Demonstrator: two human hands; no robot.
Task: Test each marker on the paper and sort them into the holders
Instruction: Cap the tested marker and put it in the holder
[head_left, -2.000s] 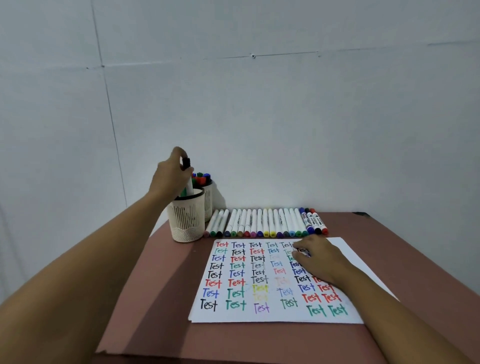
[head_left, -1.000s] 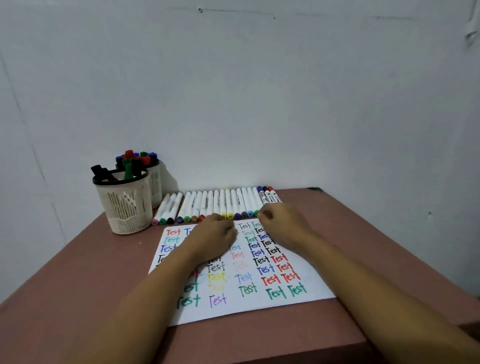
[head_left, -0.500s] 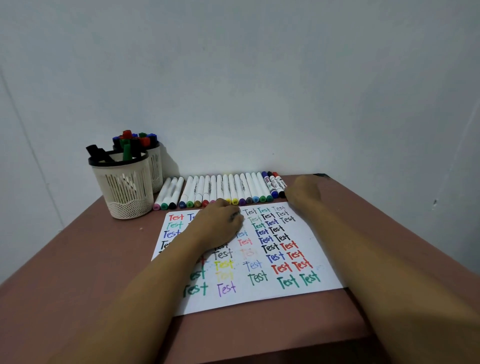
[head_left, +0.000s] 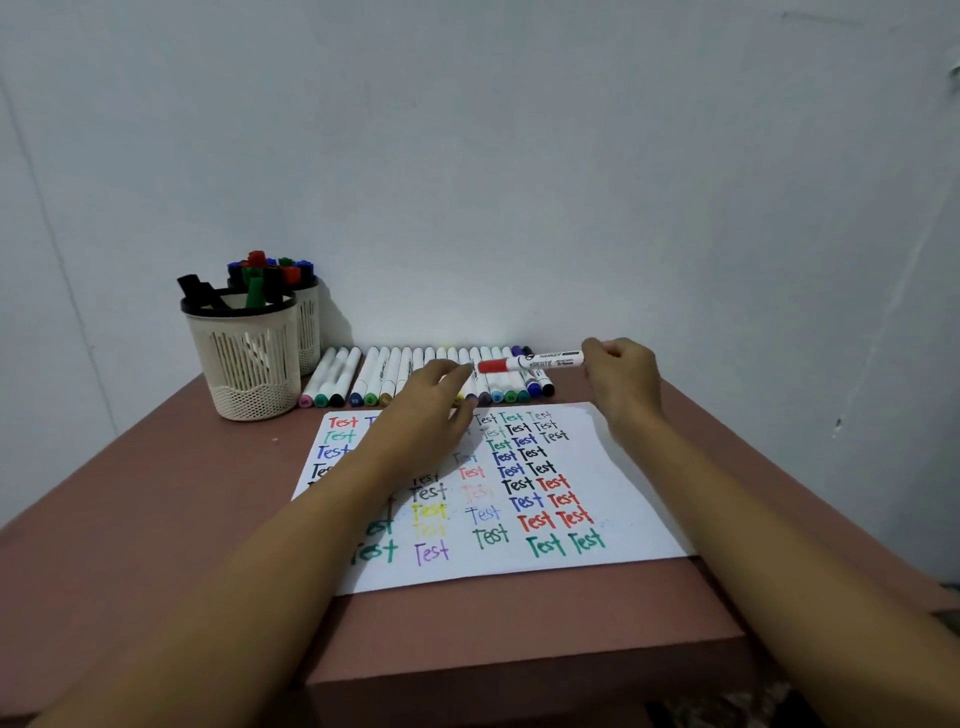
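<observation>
My right hand (head_left: 621, 383) grips the tail end of a white marker with a red cap (head_left: 530, 361), held level above the marker row (head_left: 415, 376). Its cap points left toward my left hand (head_left: 431, 408), which hovers over the paper's top edge with fingers extended, fingertips just short of the cap. The paper (head_left: 613, 467) carries several coloured "Test" words. Two cream holders stand at the back left: the front holder (head_left: 244, 358) has black and green markers, the rear holder (head_left: 309, 322) has several mixed colours.
The brown table (head_left: 156, 509) ends at a front edge near me and a right edge beside the paper. A white wall stands directly behind the markers and holders. Bare tabletop lies left of the paper.
My right hand has lifted a red-capped marker from the right end of the row. My left hand rose off the paper and reached toward its cap. Two seconds ago it was at the front holder.
</observation>
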